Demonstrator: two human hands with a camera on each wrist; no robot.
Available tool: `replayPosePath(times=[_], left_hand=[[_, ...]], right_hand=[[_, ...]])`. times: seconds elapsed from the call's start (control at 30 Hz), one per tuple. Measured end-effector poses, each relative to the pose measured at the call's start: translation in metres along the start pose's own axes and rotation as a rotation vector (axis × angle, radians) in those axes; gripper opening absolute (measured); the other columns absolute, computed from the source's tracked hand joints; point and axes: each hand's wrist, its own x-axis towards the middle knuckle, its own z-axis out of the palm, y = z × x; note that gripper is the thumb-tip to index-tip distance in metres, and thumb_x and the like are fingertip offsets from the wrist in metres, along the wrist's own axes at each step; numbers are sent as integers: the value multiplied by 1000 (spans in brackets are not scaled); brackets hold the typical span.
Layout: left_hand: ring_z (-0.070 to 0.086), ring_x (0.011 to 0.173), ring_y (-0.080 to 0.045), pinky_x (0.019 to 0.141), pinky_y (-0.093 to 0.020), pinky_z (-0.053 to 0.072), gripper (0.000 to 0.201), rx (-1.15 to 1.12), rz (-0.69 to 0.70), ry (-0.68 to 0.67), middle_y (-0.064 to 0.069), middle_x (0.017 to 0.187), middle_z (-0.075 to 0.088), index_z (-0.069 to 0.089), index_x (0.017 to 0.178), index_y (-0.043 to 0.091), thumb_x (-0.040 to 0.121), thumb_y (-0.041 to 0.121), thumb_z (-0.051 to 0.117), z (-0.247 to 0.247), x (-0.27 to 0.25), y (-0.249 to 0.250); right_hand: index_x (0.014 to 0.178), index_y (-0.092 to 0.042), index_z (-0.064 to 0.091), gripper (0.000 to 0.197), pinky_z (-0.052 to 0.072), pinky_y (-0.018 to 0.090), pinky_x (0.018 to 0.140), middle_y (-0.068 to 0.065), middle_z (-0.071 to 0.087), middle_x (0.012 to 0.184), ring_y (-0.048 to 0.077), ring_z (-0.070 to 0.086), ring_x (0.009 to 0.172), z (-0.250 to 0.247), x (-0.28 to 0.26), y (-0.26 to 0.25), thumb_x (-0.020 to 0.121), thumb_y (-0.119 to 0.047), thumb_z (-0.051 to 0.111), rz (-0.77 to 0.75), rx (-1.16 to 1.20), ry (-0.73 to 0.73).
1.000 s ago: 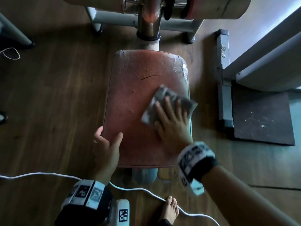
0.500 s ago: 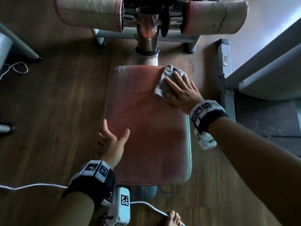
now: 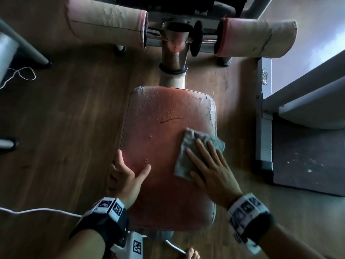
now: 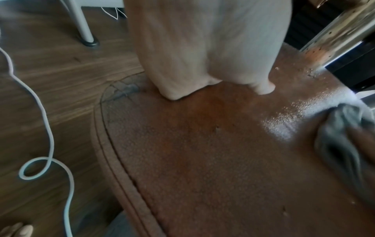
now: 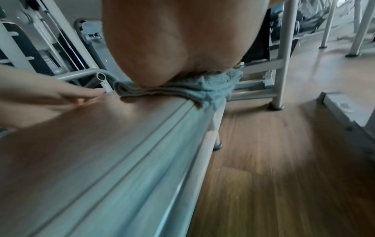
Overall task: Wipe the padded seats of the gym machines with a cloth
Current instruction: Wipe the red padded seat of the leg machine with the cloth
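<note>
A worn reddish padded seat (image 3: 160, 139) fills the middle of the head view, its cover cracked at the far corners. A grey cloth (image 3: 188, 146) lies on the seat's right side, partly over the edge. My right hand (image 3: 209, 165) presses flat on the cloth with straight fingers. In the right wrist view the palm sits on the folded cloth (image 5: 211, 86) at the seat's rim. My left hand (image 3: 127, 176) rests on the seat's left edge, thumb on top of the pad, fingers along the side. In the left wrist view the seat (image 4: 213, 152) shows a glossy patch beside the cloth (image 4: 341, 144).
Two tan roller pads (image 3: 106, 21) (image 3: 257, 38) flank a metal post (image 3: 174, 51) beyond the seat. A grey steel frame (image 3: 263, 113) and a dark mat (image 3: 308, 157) lie to the right. A white cable (image 3: 37, 211) runs over the wooden floor at left. My bare toes (image 3: 192, 254) show below the seat.
My right hand has drawn the cloth from the seat's far right corner back toward me along the right side. The left hand stays on the left edge.
</note>
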Motion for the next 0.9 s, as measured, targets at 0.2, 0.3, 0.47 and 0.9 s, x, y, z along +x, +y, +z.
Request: replayPosePath(times=[0.2,0.3,0.47,0.9], left_hand=[[12,145,-26,118,-47,12,119,-78,8,-8,-10,158,7,-9,152,32,64,88,48,0,-1,1],[13,145,-27,117,-47,12,124,-59,2,-20,-12,158,8,-9,151,33,55,93,40,-2,-1,2],[16,144,-31,116,-52,17,116,9,-33,-38,-11,158,7,-11,150,36,63,92,39,-1,0,2],[20,144,-29,116,-46,19,123,37,9,-4,-11,159,10,-7,152,31,51,98,16,-1,-2,0]], right_hand=[[154,-33,14,63,19,52,117,3,3,162,34,6,148,-35,125,52,97,-54,29,148,56,69],[154,-26,12,65,15,51,118,9,3,162,38,3,147,-44,152,61,97,-51,31,211,152,43],[154,-33,9,63,20,56,115,6,2,162,39,5,147,-35,104,34,95,-54,19,128,9,31],[147,-34,33,68,39,43,86,6,45,136,29,49,108,-48,79,0,88,-66,42,-5,-192,71]])
